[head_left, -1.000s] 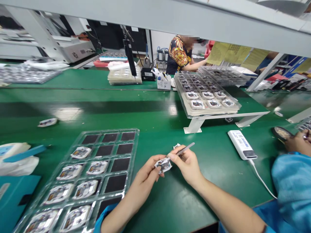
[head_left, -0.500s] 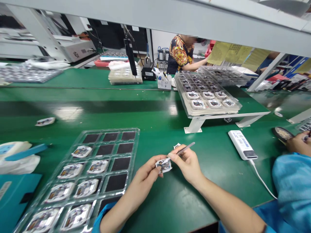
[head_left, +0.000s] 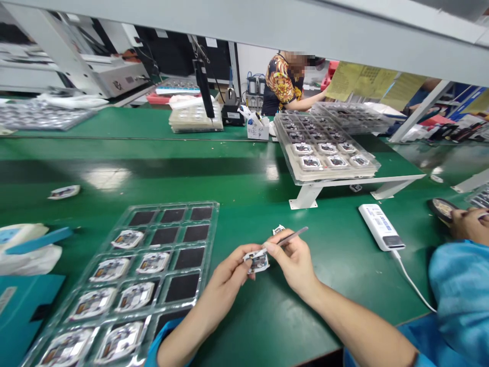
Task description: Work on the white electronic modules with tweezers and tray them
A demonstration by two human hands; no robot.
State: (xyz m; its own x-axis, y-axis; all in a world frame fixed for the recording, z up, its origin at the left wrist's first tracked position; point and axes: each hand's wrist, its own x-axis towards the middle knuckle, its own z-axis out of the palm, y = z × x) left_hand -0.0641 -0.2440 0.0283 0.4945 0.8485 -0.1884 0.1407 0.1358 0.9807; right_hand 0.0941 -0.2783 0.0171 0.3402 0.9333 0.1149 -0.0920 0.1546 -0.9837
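My left hand (head_left: 225,278) pinches a small white electronic part (head_left: 257,261) just above the green bench. My right hand (head_left: 294,260) grips metal tweezers (head_left: 292,236) like a pen, their tip on the part's top edge. Another small white piece (head_left: 278,229) lies on the bench just behind my right hand. To the left sits a clear compartment tray (head_left: 208,232). Several of its pockets hold similar white parts (head_left: 127,238), and the right column shows dark bare pockets.
A white power bank (head_left: 380,226) with a cable lies to the right. A stack of filled trays (head_left: 324,153) rests on a white stand. A co-worker's blue sleeve (head_left: 458,285) and hand (head_left: 468,223) are at far right. Another person works across the bench. A loose part (head_left: 63,191) lies far left.
Almost nothing differs. My hands hold the same pose with part and tweezers; the view has shifted slightly.
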